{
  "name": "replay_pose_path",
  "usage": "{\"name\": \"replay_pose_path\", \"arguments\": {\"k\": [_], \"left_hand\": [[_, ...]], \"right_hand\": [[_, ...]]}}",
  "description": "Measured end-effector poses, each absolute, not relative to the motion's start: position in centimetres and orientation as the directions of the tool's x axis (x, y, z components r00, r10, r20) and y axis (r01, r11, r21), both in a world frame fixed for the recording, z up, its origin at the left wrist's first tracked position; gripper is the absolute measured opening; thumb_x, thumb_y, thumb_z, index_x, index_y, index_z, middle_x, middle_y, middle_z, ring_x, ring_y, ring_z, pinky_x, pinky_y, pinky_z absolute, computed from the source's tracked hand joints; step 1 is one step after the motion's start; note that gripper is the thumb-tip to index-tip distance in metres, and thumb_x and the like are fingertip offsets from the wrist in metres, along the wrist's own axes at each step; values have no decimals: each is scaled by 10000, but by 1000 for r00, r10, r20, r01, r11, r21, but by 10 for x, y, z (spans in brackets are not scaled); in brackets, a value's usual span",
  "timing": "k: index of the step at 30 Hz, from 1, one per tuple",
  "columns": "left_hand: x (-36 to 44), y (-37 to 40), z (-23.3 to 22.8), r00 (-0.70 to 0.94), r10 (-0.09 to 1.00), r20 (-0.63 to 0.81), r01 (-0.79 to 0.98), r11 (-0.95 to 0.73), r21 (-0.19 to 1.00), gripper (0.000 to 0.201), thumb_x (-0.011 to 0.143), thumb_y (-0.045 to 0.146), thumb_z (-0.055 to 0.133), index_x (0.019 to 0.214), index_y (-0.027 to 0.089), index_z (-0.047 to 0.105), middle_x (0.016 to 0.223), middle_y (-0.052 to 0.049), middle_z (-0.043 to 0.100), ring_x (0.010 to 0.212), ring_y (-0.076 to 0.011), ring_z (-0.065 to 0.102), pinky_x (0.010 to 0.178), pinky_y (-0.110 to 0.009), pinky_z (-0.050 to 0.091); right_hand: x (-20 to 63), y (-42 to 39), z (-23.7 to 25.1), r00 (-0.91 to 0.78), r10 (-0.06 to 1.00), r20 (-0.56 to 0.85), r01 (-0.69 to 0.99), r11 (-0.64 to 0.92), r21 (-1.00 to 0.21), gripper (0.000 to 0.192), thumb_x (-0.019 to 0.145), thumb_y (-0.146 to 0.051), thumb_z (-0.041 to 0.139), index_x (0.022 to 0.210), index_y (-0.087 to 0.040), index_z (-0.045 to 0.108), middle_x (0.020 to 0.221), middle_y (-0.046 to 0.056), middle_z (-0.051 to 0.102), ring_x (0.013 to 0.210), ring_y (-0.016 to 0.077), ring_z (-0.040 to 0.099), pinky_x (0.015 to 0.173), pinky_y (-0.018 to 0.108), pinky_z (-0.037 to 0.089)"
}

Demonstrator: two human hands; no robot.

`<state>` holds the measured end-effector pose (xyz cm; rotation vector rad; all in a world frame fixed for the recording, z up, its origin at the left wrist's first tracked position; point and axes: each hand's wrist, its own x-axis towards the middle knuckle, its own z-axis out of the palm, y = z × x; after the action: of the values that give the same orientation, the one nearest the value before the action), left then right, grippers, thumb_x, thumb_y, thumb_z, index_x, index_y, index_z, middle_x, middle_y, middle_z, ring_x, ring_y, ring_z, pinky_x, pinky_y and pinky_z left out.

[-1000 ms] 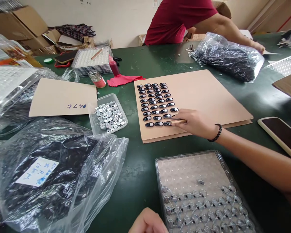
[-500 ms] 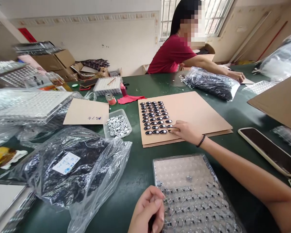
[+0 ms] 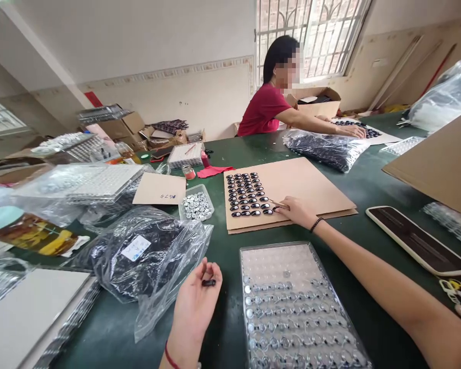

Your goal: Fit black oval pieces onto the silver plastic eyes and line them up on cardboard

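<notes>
A small black piece [image 3: 208,282] sits pinched between the fingertips of the left hand [image 3: 195,302], raised above the green table [image 3: 223,246] beside a clear plastic tray [image 3: 292,307]. The right hand [image 3: 297,211] grips a thin wooden stick [image 3: 277,203], its tip at the rows of black pieces [image 3: 248,193] on the cardboard sheet [image 3: 307,184]

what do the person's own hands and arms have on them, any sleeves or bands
Both forearms are bare, no sleeves in view. The left hand has a thin red cord at its wrist; the right hand has a black beaded bracelet. No gloves or rings visible.
</notes>
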<state>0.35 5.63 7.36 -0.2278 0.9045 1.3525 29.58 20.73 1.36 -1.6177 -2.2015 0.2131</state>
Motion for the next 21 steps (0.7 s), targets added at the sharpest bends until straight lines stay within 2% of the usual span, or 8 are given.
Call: {"name": "replay_pose_path", "arguments": {"k": [3,8,12,21], "left_hand": [[11,58,83,-20,747,-665,-881,301,365,129,806,29,407,876,82,502,801,-80,514,782,-149,572,688,-310,535],[38,78,88,-8,836,-548,-803,321,502,200,773,-52,387,850,74,523,835,-100,558,860,-169,596,729,-275,538],[40,98,76,-39,903,-428,-717,273,641,186,795,-12,404,877,78,545,887,-111,608,841,-154,616,713,-233,535],[34,99,43,-2,885,-466,-569,382,728,154,772,91,490,907,131,554,752,-60,635,589,-101,594,551,-201,499]], "right_hand": [[297,207,15,-281,932,228,872,347,-345,213,851,-332,499,755,-185,620,764,22,550,711,140,525,617,212,345],[300,206,18,-313,923,222,864,374,-336,201,836,-333,523,767,-169,617,786,34,560,718,145,528,628,212,351],[304,207,18,-321,926,200,869,372,-327,192,816,-316,542,754,-150,617,794,53,555,725,163,523,635,229,350],[310,207,15,-345,923,168,870,382,-313,219,836,-323,497,981,-192,598,906,52,538,813,179,513,670,239,356]]}}
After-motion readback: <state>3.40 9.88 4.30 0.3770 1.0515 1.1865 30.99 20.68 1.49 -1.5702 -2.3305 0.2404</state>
